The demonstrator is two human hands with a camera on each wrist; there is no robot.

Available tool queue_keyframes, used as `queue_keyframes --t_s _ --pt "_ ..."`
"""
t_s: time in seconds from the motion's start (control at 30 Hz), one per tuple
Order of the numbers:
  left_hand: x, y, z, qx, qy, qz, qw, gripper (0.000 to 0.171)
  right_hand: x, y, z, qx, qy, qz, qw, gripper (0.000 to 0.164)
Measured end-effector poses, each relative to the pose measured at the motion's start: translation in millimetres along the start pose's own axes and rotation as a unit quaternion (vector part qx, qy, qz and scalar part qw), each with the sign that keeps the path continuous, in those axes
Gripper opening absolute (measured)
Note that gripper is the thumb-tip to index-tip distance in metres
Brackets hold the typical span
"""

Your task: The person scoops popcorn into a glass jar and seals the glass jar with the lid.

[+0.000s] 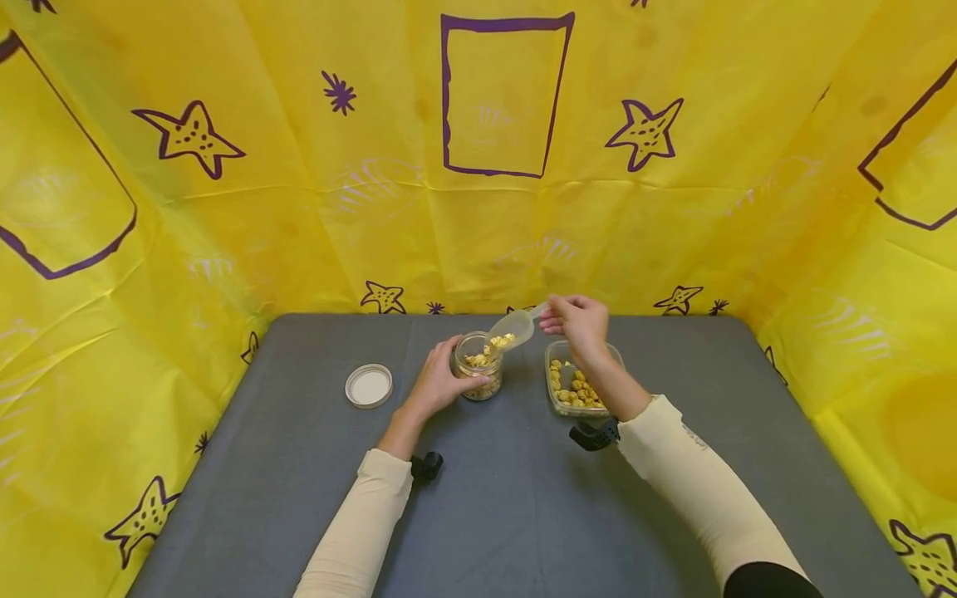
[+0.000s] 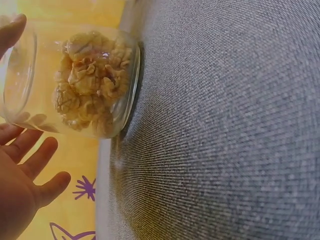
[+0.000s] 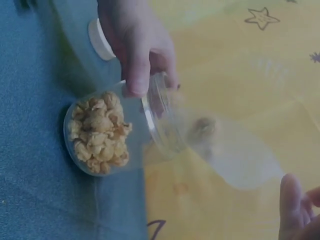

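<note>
My left hand (image 1: 439,378) grips a clear jar (image 1: 478,388) near its rim, thumb on the near side and fingers behind. Caramel-coloured popcorn (image 2: 87,80) fills the lower part of the jar, whose base is down at the grey tabletop. With the fingertips of my right hand (image 1: 585,324) I pinch the handle of a translucent plastic scoop (image 1: 517,325). The scoop tilts down to the left, its lip at the jar's mouth, with a few popcorn pieces (image 1: 503,341) inside. In the right wrist view the scoop (image 3: 245,162) looks blurred.
Right of the jar, under my right forearm, stands a clear rectangular container (image 1: 549,386) with more popcorn (image 1: 581,390). A round white lid (image 1: 369,386) lies left of the jar. Behind the grey table (image 1: 478,515) hangs a yellow printed cloth (image 1: 299,208), which also lines both sides.
</note>
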State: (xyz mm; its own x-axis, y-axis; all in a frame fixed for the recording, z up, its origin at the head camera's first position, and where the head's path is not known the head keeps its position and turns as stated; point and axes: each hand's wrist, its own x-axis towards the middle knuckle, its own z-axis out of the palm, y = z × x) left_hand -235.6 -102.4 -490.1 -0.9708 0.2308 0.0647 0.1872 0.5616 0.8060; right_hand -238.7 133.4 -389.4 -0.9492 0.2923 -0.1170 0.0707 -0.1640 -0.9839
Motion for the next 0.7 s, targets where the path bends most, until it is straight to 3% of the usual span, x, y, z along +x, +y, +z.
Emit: queue_keyframes --t_s 0.17,0.4,0.7 --pt "0.2 -2.2 0.9 -0.008 0.000 -0.007 0.9999 0.089 -5 -2 9 -0.034 -0.010 -0.066 0.997 0.012" --pt "1.4 -3.5 0.4 -0.012 0.000 -0.007 0.9999 0.088 -12 -1 18 -0.077 -0.034 -0.158 0.984 0.022" --pt "1.2 -4.1 0.8 -0.014 -0.002 -0.008 0.9999 0.087 -10 0 13 -0.082 -0.030 -0.156 0.984 0.024"
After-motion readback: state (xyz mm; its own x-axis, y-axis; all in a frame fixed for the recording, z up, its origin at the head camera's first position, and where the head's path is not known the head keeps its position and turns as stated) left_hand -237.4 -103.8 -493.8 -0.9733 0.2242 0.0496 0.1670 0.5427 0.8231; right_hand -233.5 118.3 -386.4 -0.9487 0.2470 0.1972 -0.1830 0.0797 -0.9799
